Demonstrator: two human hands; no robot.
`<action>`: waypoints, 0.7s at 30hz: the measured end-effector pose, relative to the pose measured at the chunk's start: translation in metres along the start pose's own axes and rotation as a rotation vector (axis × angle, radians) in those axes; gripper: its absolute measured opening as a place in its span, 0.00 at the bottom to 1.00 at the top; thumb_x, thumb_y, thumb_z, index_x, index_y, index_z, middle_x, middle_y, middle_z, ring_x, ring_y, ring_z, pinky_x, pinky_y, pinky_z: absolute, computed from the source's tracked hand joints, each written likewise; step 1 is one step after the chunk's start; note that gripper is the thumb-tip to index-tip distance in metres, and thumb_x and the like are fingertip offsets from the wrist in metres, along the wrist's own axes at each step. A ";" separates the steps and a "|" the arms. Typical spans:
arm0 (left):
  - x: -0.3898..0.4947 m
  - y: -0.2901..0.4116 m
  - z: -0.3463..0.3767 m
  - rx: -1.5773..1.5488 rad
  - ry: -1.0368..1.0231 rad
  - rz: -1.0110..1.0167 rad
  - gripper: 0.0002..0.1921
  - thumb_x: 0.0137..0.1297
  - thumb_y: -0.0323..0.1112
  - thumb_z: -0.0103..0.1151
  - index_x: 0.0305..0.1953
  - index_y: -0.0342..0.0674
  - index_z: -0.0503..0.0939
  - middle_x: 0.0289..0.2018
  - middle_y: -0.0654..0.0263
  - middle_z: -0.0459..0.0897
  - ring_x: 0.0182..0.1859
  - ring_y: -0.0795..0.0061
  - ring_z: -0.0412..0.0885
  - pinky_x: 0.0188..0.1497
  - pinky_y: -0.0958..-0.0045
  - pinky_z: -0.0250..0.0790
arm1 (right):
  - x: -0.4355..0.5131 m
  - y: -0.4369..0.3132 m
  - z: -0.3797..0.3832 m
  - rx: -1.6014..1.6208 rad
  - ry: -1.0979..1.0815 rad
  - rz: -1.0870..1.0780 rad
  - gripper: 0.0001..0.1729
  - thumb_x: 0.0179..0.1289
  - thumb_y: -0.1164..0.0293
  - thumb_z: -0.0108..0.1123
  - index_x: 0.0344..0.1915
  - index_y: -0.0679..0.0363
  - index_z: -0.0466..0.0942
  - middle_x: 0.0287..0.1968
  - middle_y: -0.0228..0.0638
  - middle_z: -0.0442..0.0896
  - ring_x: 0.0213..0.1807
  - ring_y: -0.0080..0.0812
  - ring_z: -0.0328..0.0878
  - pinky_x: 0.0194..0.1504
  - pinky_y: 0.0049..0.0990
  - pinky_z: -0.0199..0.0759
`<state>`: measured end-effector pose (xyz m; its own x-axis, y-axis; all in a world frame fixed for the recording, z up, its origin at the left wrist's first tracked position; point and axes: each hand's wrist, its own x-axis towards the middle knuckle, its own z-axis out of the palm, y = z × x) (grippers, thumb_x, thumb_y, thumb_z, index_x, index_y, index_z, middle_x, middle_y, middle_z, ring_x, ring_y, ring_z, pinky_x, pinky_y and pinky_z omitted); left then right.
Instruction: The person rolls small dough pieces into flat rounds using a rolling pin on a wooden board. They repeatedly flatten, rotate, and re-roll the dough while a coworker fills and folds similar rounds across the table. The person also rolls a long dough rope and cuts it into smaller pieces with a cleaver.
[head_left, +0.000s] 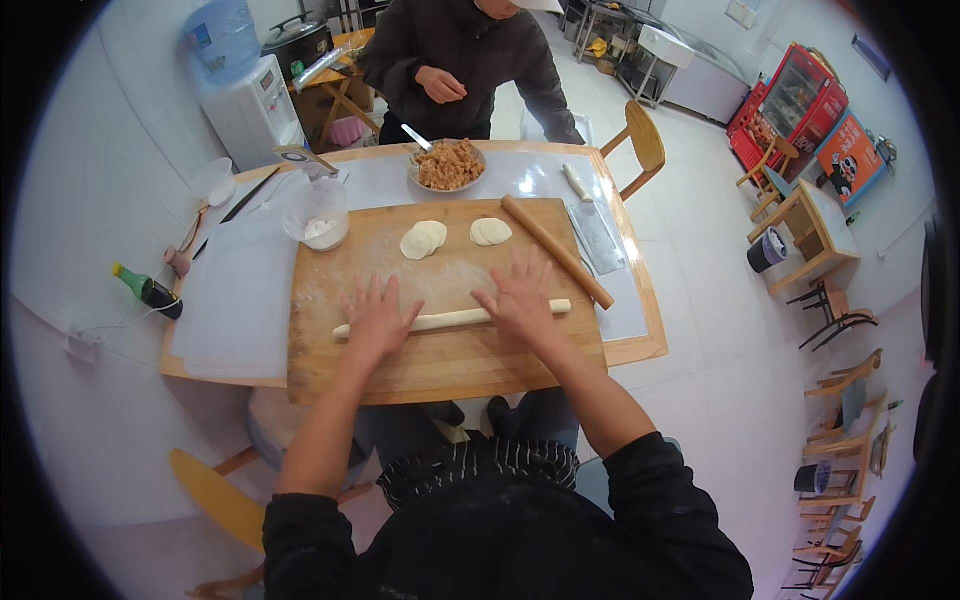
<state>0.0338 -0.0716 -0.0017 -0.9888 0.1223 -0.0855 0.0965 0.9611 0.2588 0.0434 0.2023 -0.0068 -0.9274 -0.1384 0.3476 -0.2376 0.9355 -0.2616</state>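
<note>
A long rope of pale dough (454, 319) lies across the wooden board (442, 367) in front of me. Flat on its left part rests my left hand (377, 316), fingers spread. My right hand (523, 296) presses on the right part, its fingers also apart, and the rope's end sticks out beyond it. Neither hand grips anything. Above the rope are two small overlapping stacks of round dough wrappers, a left stack (424, 239) and a right stack (491, 232). A wooden rolling pin (556, 251) lies slanted along the board's right side. Flour dusts the board.
Behind the board stands a bowl of minced filling (450, 166) with a utensil in it. A cleaver (596, 232) lies right of the rolling pin. At left are a plastic bowl of flour (319, 225) and a green-capped bottle (148, 290). Across the table stands another person (465, 67).
</note>
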 end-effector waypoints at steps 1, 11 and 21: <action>0.011 -0.003 -0.007 -0.028 0.046 0.021 0.40 0.80 0.64 0.50 0.80 0.40 0.64 0.83 0.45 0.57 0.86 0.34 0.43 0.82 0.29 0.38 | 0.005 0.004 -0.003 -0.004 0.089 -0.017 0.32 0.73 0.44 0.64 0.59 0.61 0.82 0.78 0.60 0.65 0.81 0.73 0.54 0.77 0.74 0.43; 0.050 0.009 -0.001 0.025 0.327 0.106 0.39 0.79 0.62 0.53 0.78 0.40 0.68 0.83 0.46 0.56 0.87 0.41 0.42 0.82 0.27 0.38 | -0.057 0.053 -0.013 0.243 0.443 0.027 0.19 0.67 0.73 0.66 0.54 0.69 0.77 0.72 0.57 0.72 0.76 0.68 0.63 0.76 0.57 0.58; -0.028 0.014 0.028 0.021 0.179 0.034 0.42 0.78 0.64 0.53 0.80 0.39 0.63 0.83 0.44 0.56 0.86 0.37 0.40 0.81 0.23 0.35 | -0.066 0.054 -0.015 0.301 0.446 0.038 0.18 0.70 0.71 0.63 0.54 0.70 0.76 0.71 0.56 0.73 0.76 0.67 0.64 0.77 0.57 0.58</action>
<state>0.0662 -0.0550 -0.0223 -0.9892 0.1106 0.0961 0.1308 0.9624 0.2382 0.0962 0.2667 -0.0308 -0.7399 0.1069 0.6642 -0.3389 0.7936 -0.5053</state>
